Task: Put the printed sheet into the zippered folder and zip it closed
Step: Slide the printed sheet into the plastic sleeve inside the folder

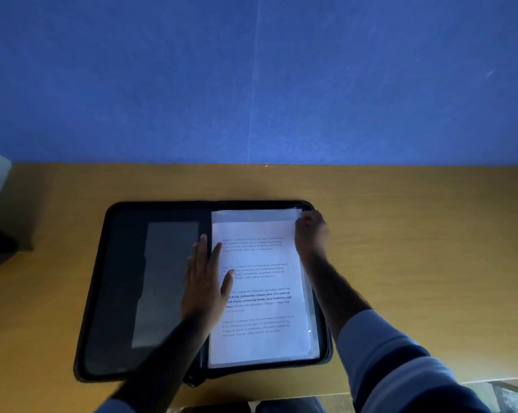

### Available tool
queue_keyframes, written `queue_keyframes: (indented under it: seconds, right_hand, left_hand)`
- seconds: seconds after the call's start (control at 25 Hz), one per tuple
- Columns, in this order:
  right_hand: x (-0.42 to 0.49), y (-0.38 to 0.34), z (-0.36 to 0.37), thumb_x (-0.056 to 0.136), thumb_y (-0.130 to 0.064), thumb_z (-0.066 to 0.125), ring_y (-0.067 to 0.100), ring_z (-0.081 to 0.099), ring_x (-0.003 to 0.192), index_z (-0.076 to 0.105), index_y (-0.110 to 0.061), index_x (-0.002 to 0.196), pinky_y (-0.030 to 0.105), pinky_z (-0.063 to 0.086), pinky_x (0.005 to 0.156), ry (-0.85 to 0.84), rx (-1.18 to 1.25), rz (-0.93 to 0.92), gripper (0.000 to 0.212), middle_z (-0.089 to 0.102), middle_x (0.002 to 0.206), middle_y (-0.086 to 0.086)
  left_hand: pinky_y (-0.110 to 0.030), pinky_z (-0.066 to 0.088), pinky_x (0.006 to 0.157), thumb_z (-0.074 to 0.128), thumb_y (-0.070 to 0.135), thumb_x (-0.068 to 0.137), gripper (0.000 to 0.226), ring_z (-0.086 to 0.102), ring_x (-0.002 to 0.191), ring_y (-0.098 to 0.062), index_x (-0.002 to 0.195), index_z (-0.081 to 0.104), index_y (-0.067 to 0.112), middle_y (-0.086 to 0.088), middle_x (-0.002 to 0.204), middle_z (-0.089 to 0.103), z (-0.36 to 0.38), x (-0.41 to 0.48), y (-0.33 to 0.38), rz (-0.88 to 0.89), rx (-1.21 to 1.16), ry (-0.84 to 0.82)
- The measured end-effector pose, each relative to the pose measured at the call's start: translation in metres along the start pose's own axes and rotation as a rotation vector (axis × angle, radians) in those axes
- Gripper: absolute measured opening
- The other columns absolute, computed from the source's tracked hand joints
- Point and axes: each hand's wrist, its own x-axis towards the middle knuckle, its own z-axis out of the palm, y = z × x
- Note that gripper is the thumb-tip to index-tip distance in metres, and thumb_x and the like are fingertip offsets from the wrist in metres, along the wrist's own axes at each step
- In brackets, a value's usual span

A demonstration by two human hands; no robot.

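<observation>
White printed sheet (260,293), reading "Defined by a slower pace", is pressed onto the open zippered folder's (117,278) right half by the flat left hand (205,281) and pinched at its far-right corner by the right hand (311,234).

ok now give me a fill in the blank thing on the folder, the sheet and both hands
1. The zippered folder lies ___ on the wooden table.
2. The printed sheet lies on the folder's ___ half.
3. The left hand, fingers straight, touches the sheet's ___ edge.
4. The right hand grips the sheet's far right ___.

Missing words: open; right; left; corner
</observation>
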Motion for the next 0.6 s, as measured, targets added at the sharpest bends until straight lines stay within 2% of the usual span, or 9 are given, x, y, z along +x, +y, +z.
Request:
queue_keyframes:
  seconds: [0.04, 0.12, 0.2, 0.28, 0.32, 0.4, 0.6]
  right_hand:
    - [-0.008, 0.007, -0.001, 0.091, -0.009, 0.051, 0.028, 0.065, 0.098, 0.067, -0.012, 0.114, 0.034, 0.054, 0.081, 0.019, -0.062, -0.102, 0.028, 0.070, 0.109, 0.010]
    - [-0.031, 0.029, 0.002, 0.094, -0.015, 0.056, 0.031, 0.057, 0.124, 0.059, -0.009, 0.135, 0.040, 0.048, 0.102, -0.001, -0.187, -0.351, 0.041, 0.061, 0.136, 0.015]
    - [-0.059, 0.056, 0.006, 0.101, -0.034, 0.050, 0.029, 0.030, 0.151, 0.040, -0.015, 0.153, 0.042, 0.030, 0.120, -0.102, -0.413, -0.514, 0.056, 0.035, 0.162, 0.014]
    - [-0.079, 0.085, 0.007, 0.105, -0.052, 0.031, 0.023, -0.003, 0.158, 0.011, -0.021, 0.163, 0.041, 0.006, 0.127, -0.170, -0.630, -0.621, 0.068, 0.002, 0.172, 0.007]
    - [-0.084, 0.098, 0.006, 0.105, -0.056, 0.024, 0.022, -0.011, 0.158, 0.000, -0.022, 0.163, 0.040, -0.002, 0.127, -0.185, -0.696, -0.649, 0.072, -0.009, 0.172, 0.005]
    - [-0.090, 0.117, 0.001, 0.105, -0.058, 0.023, 0.022, -0.014, 0.157, -0.009, -0.021, 0.162, 0.041, -0.005, 0.126, -0.196, -0.764, -0.672, 0.076, -0.015, 0.171, 0.002]
    - [-0.089, 0.122, -0.011, 0.105, -0.058, 0.026, 0.026, 0.001, 0.159, 0.004, -0.015, 0.163, 0.043, 0.001, 0.127, -0.160, -0.803, -0.668, 0.076, 0.001, 0.172, 0.005]
  left_hand:
    - [-0.042, 0.010, 0.126, 0.038, 0.048, 0.102, 0.068, -0.001, 0.158, -0.026, 0.161, 0.019, 0.018, -0.007, 0.171, -0.001, 0.002, -0.013, -0.007, 0.001, 0.017, -0.007]
    - [-0.044, 0.011, 0.126, 0.030, 0.052, 0.103, 0.072, -0.003, 0.158, -0.026, 0.163, 0.011, 0.018, -0.007, 0.171, -0.004, 0.006, -0.029, -0.016, 0.020, 0.064, -0.046]
    - [-0.047, 0.011, 0.127, 0.024, 0.055, 0.103, 0.073, -0.003, 0.158, -0.027, 0.163, 0.004, 0.017, -0.008, 0.171, -0.006, 0.010, -0.035, -0.019, 0.052, 0.123, -0.096]
    - [-0.049, 0.011, 0.127, 0.021, 0.057, 0.104, 0.074, -0.002, 0.158, -0.026, 0.163, 0.002, 0.017, -0.009, 0.171, -0.004, 0.015, -0.037, -0.022, 0.084, 0.175, -0.125]
    - [-0.050, 0.012, 0.126, 0.020, 0.058, 0.104, 0.075, -0.001, 0.158, -0.026, 0.163, 0.002, 0.016, -0.009, 0.171, -0.002, 0.017, -0.037, -0.022, 0.090, 0.192, -0.132]
    - [-0.050, 0.013, 0.125, 0.019, 0.058, 0.104, 0.074, 0.000, 0.158, -0.025, 0.163, 0.003, 0.015, -0.008, 0.171, -0.001, 0.018, -0.037, -0.024, 0.090, 0.209, -0.141]
    - [-0.048, 0.010, 0.126, 0.016, 0.060, 0.104, 0.075, -0.002, 0.158, -0.024, 0.163, 0.001, 0.017, -0.007, 0.171, -0.002, 0.017, -0.038, -0.024, 0.090, 0.217, -0.149]
